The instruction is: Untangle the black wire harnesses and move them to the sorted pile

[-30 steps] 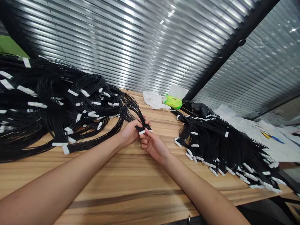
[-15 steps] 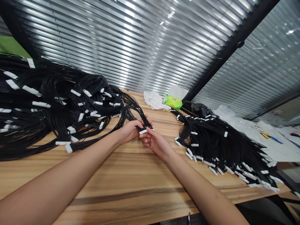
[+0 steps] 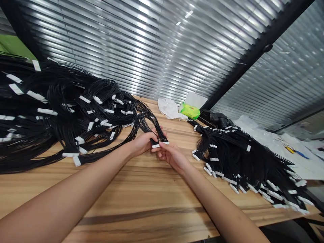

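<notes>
Item: wire bundle [image 3: 146, 122] ending in a white plug [image 3: 160, 145], over the table [image 3: 141, 189]. My left hand [image 3: 141, 143] pinches the wire bundle and my right hand [image 3: 172, 157] pinches the white plug. I judge a grip close behind the plug steadiest.

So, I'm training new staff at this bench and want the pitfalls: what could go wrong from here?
The wire bundle in the left hand runs back into the tangled heap, so pulling could snag or drag neighbouring wires. The right hand pinches only the white connector, so a tug might strain it. The other pile reaches the edge of the table and could slide off.
</notes>
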A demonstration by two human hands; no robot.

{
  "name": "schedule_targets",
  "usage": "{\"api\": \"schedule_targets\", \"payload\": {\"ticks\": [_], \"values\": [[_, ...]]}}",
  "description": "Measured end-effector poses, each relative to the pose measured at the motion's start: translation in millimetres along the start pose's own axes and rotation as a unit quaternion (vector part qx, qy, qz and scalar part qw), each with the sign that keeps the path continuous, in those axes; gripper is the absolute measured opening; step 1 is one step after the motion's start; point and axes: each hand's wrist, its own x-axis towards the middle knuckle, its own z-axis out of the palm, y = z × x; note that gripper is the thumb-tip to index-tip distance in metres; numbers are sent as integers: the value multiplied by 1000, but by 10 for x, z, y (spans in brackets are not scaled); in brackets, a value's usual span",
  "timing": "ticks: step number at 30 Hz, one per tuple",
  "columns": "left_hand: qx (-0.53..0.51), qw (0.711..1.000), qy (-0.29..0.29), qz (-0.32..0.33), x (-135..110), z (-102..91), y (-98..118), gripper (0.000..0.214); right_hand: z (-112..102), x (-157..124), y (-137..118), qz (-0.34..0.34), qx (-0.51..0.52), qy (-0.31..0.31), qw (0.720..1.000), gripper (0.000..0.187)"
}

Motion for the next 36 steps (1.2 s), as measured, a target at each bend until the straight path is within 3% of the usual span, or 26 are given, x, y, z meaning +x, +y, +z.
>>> {"api": "schedule_targets", "payload": {"ticks": [6,11,15,19,24,31,36], "values": [[41,998,22,46,10,47,-3,68,-9,39,48,-53,-32,-8,998,31],[66,984,81,143,90,-4,19,37,-27,88,97,-85,31,41,995,29],[147,950,183,207,127,-58,24,31,-47,104,131,-129,100,71,984,26],[259,911,201,249,121,-74,26,28,-62,123,135,-168,136,96,972,26],[308,889,211,265,105,-44,27,37,-86,121,102,-163,134,96,973,26],[301,909,175,230,92,17,14,29,-112,91,101,-163,104,96,976,26],[298,907,191,229,77,48,9,29,-97,91,90,-161,105,101,976,27]]}}
